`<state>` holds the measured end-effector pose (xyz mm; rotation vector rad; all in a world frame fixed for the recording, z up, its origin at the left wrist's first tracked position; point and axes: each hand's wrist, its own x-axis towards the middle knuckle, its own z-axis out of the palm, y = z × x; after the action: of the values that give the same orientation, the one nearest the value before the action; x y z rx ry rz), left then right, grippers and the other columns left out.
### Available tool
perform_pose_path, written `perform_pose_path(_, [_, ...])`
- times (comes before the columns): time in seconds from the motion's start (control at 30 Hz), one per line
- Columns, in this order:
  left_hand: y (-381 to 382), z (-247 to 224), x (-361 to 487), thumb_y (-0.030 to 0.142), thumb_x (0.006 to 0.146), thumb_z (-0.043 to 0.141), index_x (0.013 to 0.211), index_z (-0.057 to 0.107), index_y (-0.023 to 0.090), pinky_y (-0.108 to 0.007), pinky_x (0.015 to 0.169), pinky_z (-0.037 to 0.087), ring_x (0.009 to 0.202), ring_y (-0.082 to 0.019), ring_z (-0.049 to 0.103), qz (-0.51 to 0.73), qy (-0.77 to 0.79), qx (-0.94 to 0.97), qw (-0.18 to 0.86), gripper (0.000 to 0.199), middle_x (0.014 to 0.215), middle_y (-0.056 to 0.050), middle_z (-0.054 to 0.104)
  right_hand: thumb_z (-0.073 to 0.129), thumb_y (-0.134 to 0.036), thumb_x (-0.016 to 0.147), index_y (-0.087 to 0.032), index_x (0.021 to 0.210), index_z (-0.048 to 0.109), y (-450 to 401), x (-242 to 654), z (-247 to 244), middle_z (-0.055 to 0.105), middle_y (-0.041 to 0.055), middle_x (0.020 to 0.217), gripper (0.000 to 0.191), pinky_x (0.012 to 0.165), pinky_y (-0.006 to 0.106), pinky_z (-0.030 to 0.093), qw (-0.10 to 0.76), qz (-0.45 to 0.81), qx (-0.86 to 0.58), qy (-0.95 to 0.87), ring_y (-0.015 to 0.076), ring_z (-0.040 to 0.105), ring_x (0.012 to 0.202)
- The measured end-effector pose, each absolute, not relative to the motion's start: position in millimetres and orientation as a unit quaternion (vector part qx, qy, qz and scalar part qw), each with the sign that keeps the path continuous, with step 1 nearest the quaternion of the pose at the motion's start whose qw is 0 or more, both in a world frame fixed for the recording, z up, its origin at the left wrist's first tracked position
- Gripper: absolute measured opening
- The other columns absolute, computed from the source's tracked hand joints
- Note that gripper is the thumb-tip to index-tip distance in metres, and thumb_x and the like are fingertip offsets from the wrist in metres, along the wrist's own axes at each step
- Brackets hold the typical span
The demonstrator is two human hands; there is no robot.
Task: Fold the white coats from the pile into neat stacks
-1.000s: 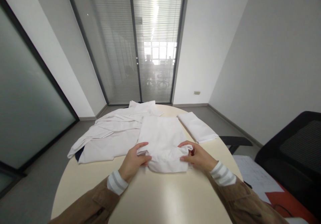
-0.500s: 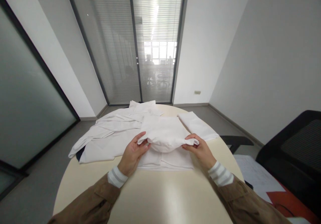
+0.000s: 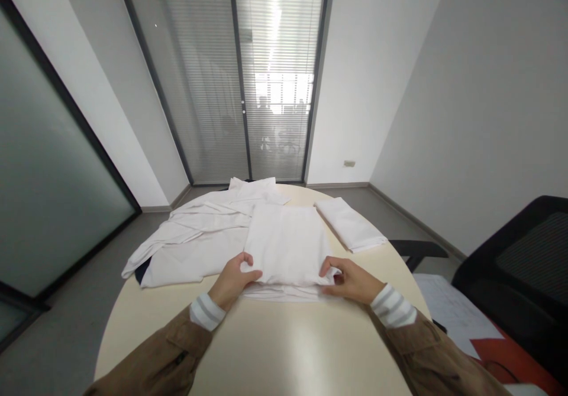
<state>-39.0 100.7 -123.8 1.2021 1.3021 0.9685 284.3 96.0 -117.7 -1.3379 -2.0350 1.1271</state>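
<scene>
A white cloth (image 3: 288, 242), folded into a rectangle, lies at the middle of the round table (image 3: 284, 343). My left hand (image 3: 235, 277) pinches its near left corner between thumb and fingers. At the near right corner, my right hand (image 3: 348, 279) grips a bunched bit of the same cloth. The upper layer's near edge lies just above the lower folded layers, which show as a thin band below it.
Loose white garments (image 3: 190, 236) are heaped at the table's left and back, with something dark under them. A separate folded white cloth (image 3: 350, 224) rests at the right. Beyond the right edge stand a black chair (image 3: 523, 266) and papers (image 3: 452, 307).
Both hands have come down and nearer, bringing the cloth's raised near edge down over the lower layers. The upper layer now looks flatter.
</scene>
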Motion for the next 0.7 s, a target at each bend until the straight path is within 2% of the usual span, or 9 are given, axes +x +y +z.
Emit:
perform_pose_path(0.03, [100.9,-123.7,-41.2,0.031,0.063,0.076,0.08,0.046,0.022,-0.02,0.05,0.031,0.049,-0.01,0.043,0.385,0.556,0.534,0.508,0.036,0.054,0.011,0.043,0.079,-0.039,0.07,-0.019,0.087,0.061,96.5,285.6,-118.2,0.05,-0.0048,0.068,0.032,0.056,0.023,0.033,0.221,0.398,-0.486,-0.746,0.0103,0.042,0.059])
perform_pose_path(0.1, [100.9,-122.2,-44.7,0.031,0.064,0.075,0.083,0.051,0.021,-0.025,0.06,0.041,0.059,-0.015,0.052,0.359,0.569,0.593,0.442,0.032,0.061,0.008,0.051,0.078,-0.039,0.072,-0.018,0.085,0.062,97.5,287.2,-120.1,0.051,-0.0041,0.069,0.03,0.058,0.023,0.034,0.213,0.383,-0.491,-0.753,0.0107,0.043,0.06])
perform_pose_path(0.17, [99.2,-120.5,-46.4,0.033,0.064,0.077,0.091,0.058,0.019,-0.035,0.079,0.048,0.08,-0.022,0.061,0.345,0.566,0.648,0.375,0.036,0.08,0.001,0.062,0.078,-0.039,0.072,-0.018,0.086,0.062,98.1,287.5,-121.8,0.05,-0.0044,0.067,0.03,0.058,0.024,0.034,0.205,0.378,-0.496,-0.755,0.0107,0.043,0.059])
perform_pose_path(0.23, [95.4,-120.6,-46.2,0.037,0.065,0.08,0.108,0.062,0.016,-0.044,0.094,0.046,0.103,-0.03,0.061,0.331,0.561,0.686,0.324,0.051,0.108,-0.009,0.064,0.078,-0.038,0.072,-0.017,0.086,0.062,97.9,287.4,-121.8,0.051,-0.0044,0.067,0.03,0.057,0.024,0.034,0.201,0.374,-0.501,-0.754,0.0106,0.043,0.059])
perform_pose_path(0.33, [88.2,-125.1,-43.4,0.038,0.067,0.082,0.131,0.058,0.017,-0.056,0.104,0.04,0.132,-0.042,0.042,0.322,0.555,0.74,0.203,0.072,0.147,-0.02,0.038,0.078,-0.037,0.071,-0.017,0.085,0.063,97.0,287.1,-119.4,0.052,-0.004,0.067,0.03,0.057,0.024,0.034,0.202,0.375,-0.504,-0.751,0.0105,0.043,0.058])
perform_pose_path(0.4, [84.9,-128.9,-41.1,0.032,0.069,0.082,0.133,0.059,0.019,-0.061,0.109,0.034,0.143,-0.046,0.024,0.322,0.523,0.783,0.1,0.07,0.159,-0.019,0.02,0.078,-0.038,0.07,-0.017,0.085,0.064,96.6,286.8,-118.3,0.053,-0.004,0.066,0.029,0.056,0.023,0.034,0.206,0.38,-0.504,-0.748,0.0104,0.043,0.058])
perform_pose_path(0.47, [84.0,-131.6,-38.9,0.026,0.073,0.079,0.126,0.065,0.02,-0.061,0.11,0.035,0.143,-0.044,0.025,0.31,0.477,0.821,0.036,0.055,0.159,-0.017,0.024,0.078,-0.038,0.07,-0.017,0.084,0.064,96.5,285.8,-119.0,0.053,-0.0043,0.064,0.029,0.054,0.023,0.033,0.217,0.384,-0.506,-0.741,0.0104,0.043,0.057])
perform_pose_path(0.6, [87.4,-133.6,-36.9,0.02,0.086,0.066,0.106,0.07,0.02,-0.049,0.101,0.05,0.121,-0.029,0.055,0.295,0.441,0.846,0.044,0.021,0.132,-0.013,0.06,0.076,-0.042,0.073,-0.018,0.081,0.062,96.2,280.1,-125.1,0.053,-0.0044,0.061,0.029,0.048,0.022,0.029,0.261,0.395,-0.522,-0.71,0.0101,0.042,0.052])
perform_pose_path(0.7, [92.2,-133.2,-38.8,0.018,0.092,0.057,0.103,0.068,0.018,-0.044,0.097,0.053,0.108,-0.024,0.062,0.327,0.415,0.848,0.052,0.016,0.116,-0.01,0.069,0.073,-0.042,0.077,-0.018,0.074,0.061,96.1,273.5,-129.4,0.062,-0.0004,0.067,0.026,0.057,0.024,0.038,0.311,0.363,-0.494,-0.726,0.0135,0.053,0.062])
